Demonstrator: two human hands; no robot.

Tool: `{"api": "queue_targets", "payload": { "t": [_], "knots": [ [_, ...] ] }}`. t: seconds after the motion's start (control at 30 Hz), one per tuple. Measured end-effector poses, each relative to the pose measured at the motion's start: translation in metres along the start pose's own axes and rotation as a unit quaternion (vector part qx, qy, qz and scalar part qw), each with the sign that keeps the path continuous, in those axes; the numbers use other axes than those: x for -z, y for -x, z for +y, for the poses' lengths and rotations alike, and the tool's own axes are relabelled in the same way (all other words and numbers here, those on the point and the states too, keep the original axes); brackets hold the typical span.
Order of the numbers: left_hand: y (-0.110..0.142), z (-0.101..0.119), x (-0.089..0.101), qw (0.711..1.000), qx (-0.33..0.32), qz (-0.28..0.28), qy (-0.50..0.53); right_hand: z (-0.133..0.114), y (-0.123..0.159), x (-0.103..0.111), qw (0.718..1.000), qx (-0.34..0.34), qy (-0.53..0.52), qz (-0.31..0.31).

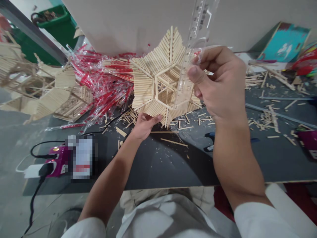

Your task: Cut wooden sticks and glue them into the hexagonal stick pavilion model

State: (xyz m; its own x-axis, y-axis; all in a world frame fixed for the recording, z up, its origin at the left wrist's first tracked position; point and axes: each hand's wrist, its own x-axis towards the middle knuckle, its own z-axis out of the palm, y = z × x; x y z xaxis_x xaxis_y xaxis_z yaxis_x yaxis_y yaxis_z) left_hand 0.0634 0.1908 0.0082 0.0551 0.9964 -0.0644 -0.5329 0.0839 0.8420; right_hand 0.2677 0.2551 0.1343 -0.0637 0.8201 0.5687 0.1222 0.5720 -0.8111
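Observation:
A star-shaped model of thin wooden sticks [145, 87], with a hexagonal opening in its middle, is tilted up above the dark table. Its lower edge is gripped by my left hand [145, 125], thumb in front and the other fingers hidden behind. Between thumb and fingers, my right hand [218, 79] pinches a clear plastic ruler [196, 29]. The ruler stands nearly upright, its lower end over the right part of the star's face. Whether the ruler touches the sticks I cannot tell.
Cut stick pieces [179, 124] litter the dark table [158, 168]. Red-and-clear wrappers [104, 79] pile up behind on the left, beside another stick model [49, 86]. A purple power strip [58, 157] with cables lies front left. A turquoise box [283, 43] stands back right.

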Motion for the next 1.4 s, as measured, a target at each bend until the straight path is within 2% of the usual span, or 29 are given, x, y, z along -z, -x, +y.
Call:
{"api": "queue_targets", "payload": {
  "t": [0.2, 0.6, 0.83, 1.13, 1.4],
  "knots": [
    [0.000, -0.002, 0.002, 1.000, -0.005, -0.002, -0.012, -0.002, -0.002, -0.001, 1.000, -0.008, -0.018, 0.009],
    [0.000, 0.001, -0.001, 1.000, 0.001, 0.019, -0.025, 0.000, -0.002, -0.003, 0.999, -0.012, 0.045, 0.012],
    [-0.001, -0.001, 0.000, 1.000, -0.009, 0.010, -0.022, 0.001, -0.001, -0.003, 0.996, -0.025, 0.081, 0.006],
    [0.000, 0.001, -0.003, 1.000, -0.006, 0.014, -0.015, 0.010, 0.000, -0.006, 0.998, 0.003, 0.053, 0.028],
    [0.000, 0.002, -0.003, 1.000, -0.001, 0.013, -0.022, 0.004, 0.002, -0.008, 0.997, 0.009, 0.069, 0.028]
  ]
}}
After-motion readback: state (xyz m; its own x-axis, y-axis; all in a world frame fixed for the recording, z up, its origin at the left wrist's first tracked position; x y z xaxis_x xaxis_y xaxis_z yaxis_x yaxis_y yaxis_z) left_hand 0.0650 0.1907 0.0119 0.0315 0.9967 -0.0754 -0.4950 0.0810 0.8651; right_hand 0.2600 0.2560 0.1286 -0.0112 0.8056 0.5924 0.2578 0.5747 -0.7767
